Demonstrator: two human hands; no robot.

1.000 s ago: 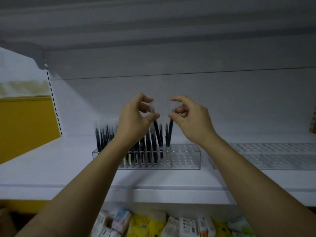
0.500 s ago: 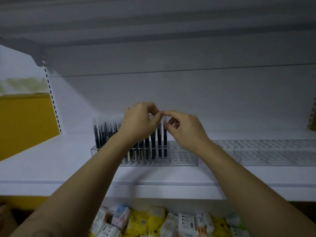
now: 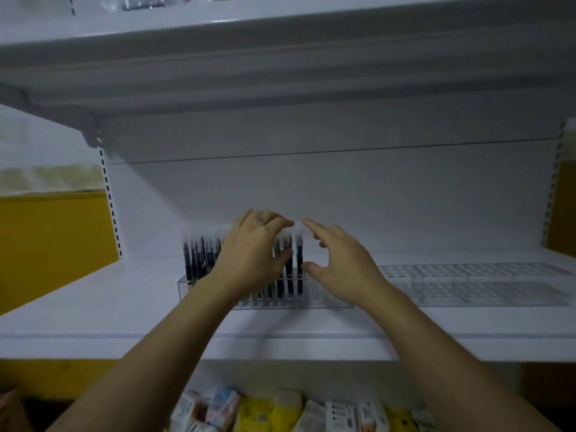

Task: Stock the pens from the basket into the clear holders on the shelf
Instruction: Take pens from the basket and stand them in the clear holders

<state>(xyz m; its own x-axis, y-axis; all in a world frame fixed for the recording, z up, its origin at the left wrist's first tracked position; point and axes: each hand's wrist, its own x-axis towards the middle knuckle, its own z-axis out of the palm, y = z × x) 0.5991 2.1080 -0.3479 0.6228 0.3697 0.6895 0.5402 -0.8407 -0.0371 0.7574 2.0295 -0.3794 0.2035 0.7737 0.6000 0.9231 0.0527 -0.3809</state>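
Observation:
A clear holder (image 3: 330,300) stands on the white shelf (image 3: 93,307), its left part filled with several black pens (image 3: 190,260) with clear caps. My left hand (image 3: 252,257) lies over the pen tops with its fingers spread, the thumb beside the upright pens. My right hand (image 3: 339,263) hovers just right of the last pen (image 3: 300,269), fingers apart and holding nothing, the index fingertip near that pen's cap. The right part of the holder has bare slots. No basket is in view.
A second clear holder (image 3: 467,285) with no pens lies to the right on the same shelf. An upper shelf (image 3: 280,73) hangs overhead. Packaged goods (image 3: 280,413) fill the level below. Yellow panels (image 3: 46,244) flank the shelving.
Both hands came down from pinching pens above the holder. The pens now stand in its slots, and my right hand has let go and spread its fingers.

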